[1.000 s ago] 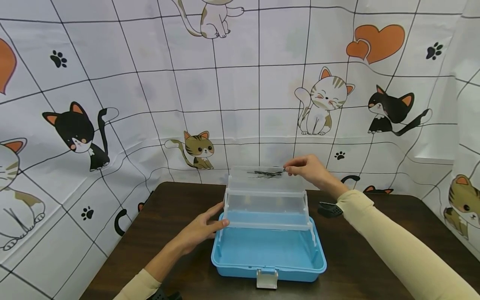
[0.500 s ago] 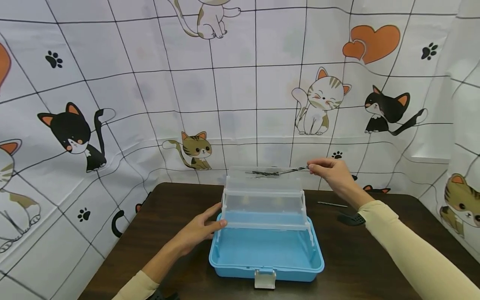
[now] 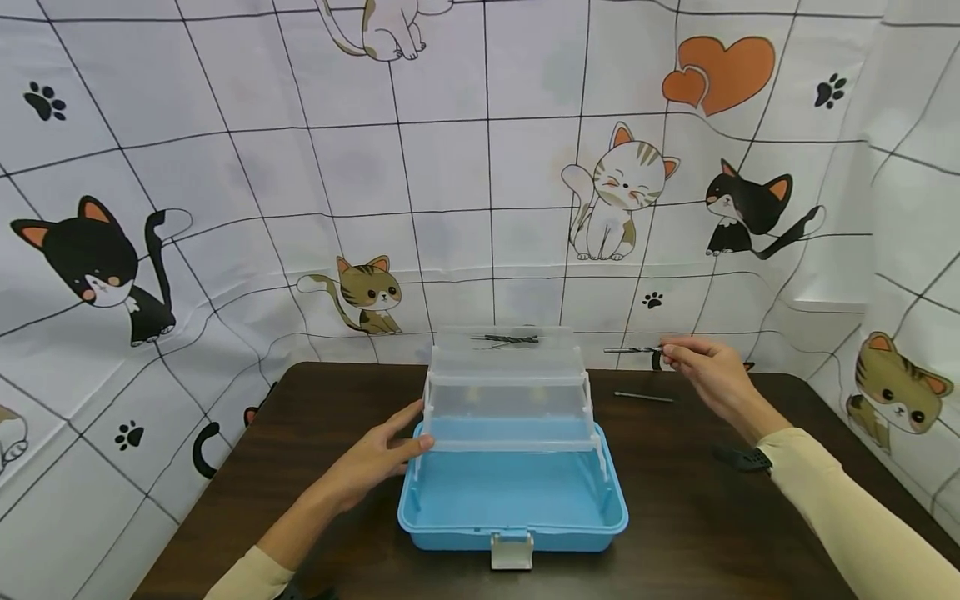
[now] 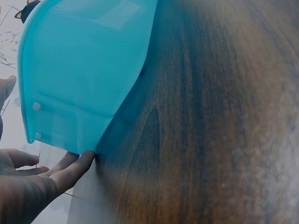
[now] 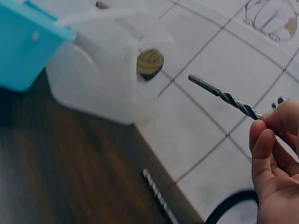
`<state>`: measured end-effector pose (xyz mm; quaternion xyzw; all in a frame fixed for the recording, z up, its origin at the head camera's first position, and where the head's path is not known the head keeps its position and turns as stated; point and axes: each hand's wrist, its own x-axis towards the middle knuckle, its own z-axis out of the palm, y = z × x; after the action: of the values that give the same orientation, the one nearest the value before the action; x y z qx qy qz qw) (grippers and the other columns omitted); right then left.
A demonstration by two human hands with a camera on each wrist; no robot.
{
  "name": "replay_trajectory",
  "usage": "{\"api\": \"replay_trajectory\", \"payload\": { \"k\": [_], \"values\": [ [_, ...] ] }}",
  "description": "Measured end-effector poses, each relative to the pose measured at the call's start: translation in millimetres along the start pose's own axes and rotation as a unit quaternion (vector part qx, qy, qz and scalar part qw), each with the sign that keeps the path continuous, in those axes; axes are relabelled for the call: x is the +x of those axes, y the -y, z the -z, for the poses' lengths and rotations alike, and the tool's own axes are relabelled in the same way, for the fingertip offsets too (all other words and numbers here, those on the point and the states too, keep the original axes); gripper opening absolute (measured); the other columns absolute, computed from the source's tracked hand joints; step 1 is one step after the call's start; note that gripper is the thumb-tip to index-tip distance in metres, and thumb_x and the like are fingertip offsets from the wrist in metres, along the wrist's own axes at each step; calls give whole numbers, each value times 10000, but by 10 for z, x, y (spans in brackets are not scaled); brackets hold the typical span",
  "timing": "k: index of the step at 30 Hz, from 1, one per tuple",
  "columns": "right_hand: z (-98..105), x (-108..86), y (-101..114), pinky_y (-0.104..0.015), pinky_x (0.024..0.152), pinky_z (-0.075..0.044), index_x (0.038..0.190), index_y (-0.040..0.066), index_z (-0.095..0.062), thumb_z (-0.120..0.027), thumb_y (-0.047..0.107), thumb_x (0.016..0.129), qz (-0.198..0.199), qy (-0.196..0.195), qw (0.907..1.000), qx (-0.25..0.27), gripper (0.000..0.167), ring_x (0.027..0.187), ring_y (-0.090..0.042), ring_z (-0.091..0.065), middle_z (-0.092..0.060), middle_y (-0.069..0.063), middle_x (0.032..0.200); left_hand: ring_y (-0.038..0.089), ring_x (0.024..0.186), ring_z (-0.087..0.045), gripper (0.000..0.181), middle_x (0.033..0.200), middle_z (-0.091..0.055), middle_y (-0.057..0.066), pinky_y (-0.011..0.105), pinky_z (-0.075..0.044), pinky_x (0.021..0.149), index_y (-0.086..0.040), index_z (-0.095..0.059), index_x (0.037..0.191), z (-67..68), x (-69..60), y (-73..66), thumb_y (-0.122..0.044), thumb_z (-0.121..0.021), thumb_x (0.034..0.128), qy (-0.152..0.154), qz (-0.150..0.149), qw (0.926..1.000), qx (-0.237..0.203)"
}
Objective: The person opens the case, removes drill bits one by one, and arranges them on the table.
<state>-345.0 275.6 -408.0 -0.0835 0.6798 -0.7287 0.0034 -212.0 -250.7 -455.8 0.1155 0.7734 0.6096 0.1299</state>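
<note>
Head view: drill bit [image 3: 633,350] — pinched in the right hand [image 3: 712,377]; second bit [image 3: 643,397] on table [image 3: 667,492] below that grip; blue box [image 3: 513,531] to its left, left hand [image 3: 371,462] resting alongside. Left wrist: fingers [image 4: 72,172] extended, touching box. Right wrist: pinched bit, smooth end pointing away from grip.

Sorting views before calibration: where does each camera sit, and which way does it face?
Head: on the head, facing forward and down at the blue box and backdrop; shows left hand, right hand, sleeves.
Left wrist: on that wrist, facing the box's outer side and tabletop; left hand shows lower left.
Right wrist: on that wrist, facing the held drill bit; right hand shows at right.
Shared, head and right wrist: held bit, loose bit.
</note>
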Motion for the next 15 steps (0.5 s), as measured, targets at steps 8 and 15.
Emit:
{"api": "replay_trajectory", "payload": {
  "k": [8,15],
  "values": [
    [311,-205,-375,-258,843,-566,1308,-94,-630,-754,236,958,-218,-236,9958,-858,497,979,-152,-662,-689,8,1118,396,1367,-438,761,1681,-85,87,582,-441,1043,-293,-211,1638,3,9,-15,-365,-652,1022,27,44,10000,19],
    [340,-274,-626,-252,800,-574,1333,-139,-586,-745,272,965,-288,-233,9906,-1319,574,932,-138,-656,-721,20,1131,394,1356,-452,765,1681,-83,90,561,-462,1030,-287,-211,1639,4,2,8,-359,-655,1020,27,-3,10000,-14]
  ]
}}
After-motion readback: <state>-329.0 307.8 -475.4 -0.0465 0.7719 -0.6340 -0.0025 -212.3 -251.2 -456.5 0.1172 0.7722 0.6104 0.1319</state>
